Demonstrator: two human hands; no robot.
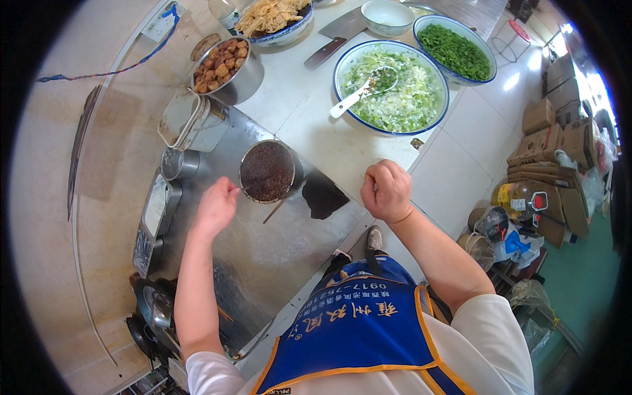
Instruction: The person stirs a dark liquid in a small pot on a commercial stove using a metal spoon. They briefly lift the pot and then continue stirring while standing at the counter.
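My left hand (217, 205) pinches the thin handle of a utensil (246, 187) at the near-left rim of a round pot (267, 142). A dark, grainy reddish-brown sauce (269, 168) fills the pot and hides the utensil's far end. My right hand (387, 190) is curled into a fist by the corner of the white counter; nothing shows inside it. Beyond that hand, a blue-rimmed bowl (337, 91) holds chopped green and white scallions (407, 106). A white slotted spoon (353, 101) lies on them, with dark bits and greens in its bowl.
Chopped greens (454, 52), a cleaver (340, 37), a small bowl (387, 17) and a metal pot of browned cubes (254, 74) stand on the counter (306, 108). A dark flat piece (323, 195) lies on the steel surface (276, 247). Cardboard (543, 173) is stacked at right.
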